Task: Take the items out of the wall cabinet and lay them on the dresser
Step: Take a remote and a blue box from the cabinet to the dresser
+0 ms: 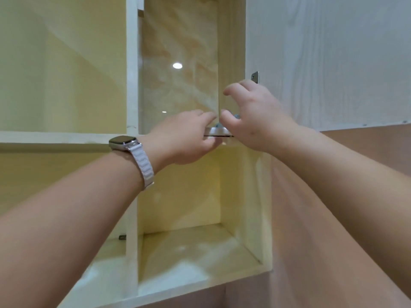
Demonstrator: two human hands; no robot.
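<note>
The wall cabinet (133, 63) has pale yellow open compartments. On the shelf edge of its upper right compartment lies a flat silver metal item (216, 130), with something blue (237, 116) on it that is mostly hidden. My left hand (184, 136), with a watch on its wrist, pinches the silver item's left edge, fingers above and thumb beneath. My right hand (253, 116) hovers at the item's right end. Its fingers are spread and curved in the air, and its thumb is beside the blue thing. The dresser is out of view.
An open cabinet door (329, 63) with a metal hinge (255, 77) stands just right of my right hand. The lower right compartment (189, 247) and the left compartments hold nothing visible except a small dark object (122, 237). A pinkish wall (364, 147) lies below the door.
</note>
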